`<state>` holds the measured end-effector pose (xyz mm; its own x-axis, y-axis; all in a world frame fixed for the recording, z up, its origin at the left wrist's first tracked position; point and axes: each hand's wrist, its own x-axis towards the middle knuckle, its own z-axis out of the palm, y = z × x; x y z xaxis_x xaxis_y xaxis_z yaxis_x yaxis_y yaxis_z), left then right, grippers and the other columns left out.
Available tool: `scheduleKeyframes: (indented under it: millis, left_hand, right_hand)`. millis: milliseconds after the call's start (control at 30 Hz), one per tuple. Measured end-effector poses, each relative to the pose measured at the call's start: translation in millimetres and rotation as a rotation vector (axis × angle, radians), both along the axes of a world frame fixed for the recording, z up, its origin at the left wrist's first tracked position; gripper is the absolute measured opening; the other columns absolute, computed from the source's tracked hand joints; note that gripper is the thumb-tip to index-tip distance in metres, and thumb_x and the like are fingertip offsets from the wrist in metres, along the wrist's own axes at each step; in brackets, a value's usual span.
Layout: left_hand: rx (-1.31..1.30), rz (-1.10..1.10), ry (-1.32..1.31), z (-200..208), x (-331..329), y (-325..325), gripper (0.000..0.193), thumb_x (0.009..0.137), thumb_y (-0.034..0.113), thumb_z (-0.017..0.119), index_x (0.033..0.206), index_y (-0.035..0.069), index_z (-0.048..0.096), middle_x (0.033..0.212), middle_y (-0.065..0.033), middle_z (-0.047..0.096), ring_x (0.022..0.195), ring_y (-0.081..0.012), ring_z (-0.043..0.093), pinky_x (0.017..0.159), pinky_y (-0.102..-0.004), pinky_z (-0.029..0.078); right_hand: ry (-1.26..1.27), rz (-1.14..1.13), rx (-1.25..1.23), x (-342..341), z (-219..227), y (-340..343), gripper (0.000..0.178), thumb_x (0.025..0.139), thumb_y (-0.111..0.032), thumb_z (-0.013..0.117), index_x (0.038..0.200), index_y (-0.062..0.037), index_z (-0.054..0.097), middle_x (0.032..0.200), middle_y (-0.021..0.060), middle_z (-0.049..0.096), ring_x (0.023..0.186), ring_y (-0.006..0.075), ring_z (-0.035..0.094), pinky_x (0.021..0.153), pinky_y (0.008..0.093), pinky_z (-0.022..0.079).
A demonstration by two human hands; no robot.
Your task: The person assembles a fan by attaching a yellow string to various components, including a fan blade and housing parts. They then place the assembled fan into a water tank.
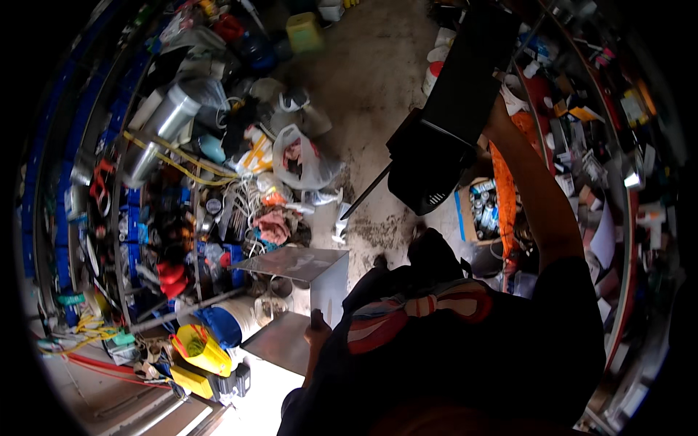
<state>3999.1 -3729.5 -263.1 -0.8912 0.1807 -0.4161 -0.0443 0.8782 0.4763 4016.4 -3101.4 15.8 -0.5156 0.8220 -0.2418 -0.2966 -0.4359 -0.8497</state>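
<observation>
On the left, my left hand [316, 332] grips the edge of a bent sheet-metal piece [329, 287], with its thumb up against the metal. The piece is silvery and U-shaped, with one flat panel above and another below. My right arm reaches up and forward, and my right hand [497, 120] holds the side of a large black box-shaped thing [465, 91]. A rounded, slotted black part and a thin dark rod [367, 190] stick out at its lower end. Its exact kind is too dark to make out, and most of my right fingers are hidden by it.
Shelves with blue bins [131, 225] and heaped goods line the left. A white plastic bag [298, 156] and tangled cords lie beside the concrete floor aisle [363, 87]. A yellow bucket [201, 349] stands lower left. Crowded shelves [582, 145] and a cardboard box [480, 211] are on the right.
</observation>
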Motion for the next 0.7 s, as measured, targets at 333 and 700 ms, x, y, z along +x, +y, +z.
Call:
scheduleKeyframes:
  millis: [333, 700]
  left_hand:
    - [-0.226, 0.594, -0.218, 48.5, -103.5, 343.2, 0.045, 0.091, 0.035, 0.055, 0.086, -0.008, 0.066, 0.086, -0.02, 0.068, 0.084, -0.0202, 0.066, 0.073, -0.0329, 0.052]
    - [0.003, 0.832, -0.205, -30.3, -276.1, 663.1, 0.04, 0.091, 0.03, 0.053, 0.093, -0.009, 0.064, 0.093, -0.0193, 0.067, 0.088, -0.0211, 0.065, 0.077, -0.0309, 0.052]
  right_hand:
    - [-0.019, 0.25, -0.067, -246.9, -36.4, 352.2, 0.03, 0.092, -0.03, 0.051, 0.108, -0.0056, 0.058, 0.101, 0.0088, 0.061, 0.079, 0.0166, 0.059, 0.065, 0.0296, 0.048]
    - [-0.283, 0.293, -0.025, -490.6, -96.5, 729.1, 0.029, 0.092, -0.03, 0.045, 0.108, -0.0088, 0.058, 0.094, 0.0061, 0.065, 0.079, 0.0184, 0.063, 0.068, 0.0294, 0.051]
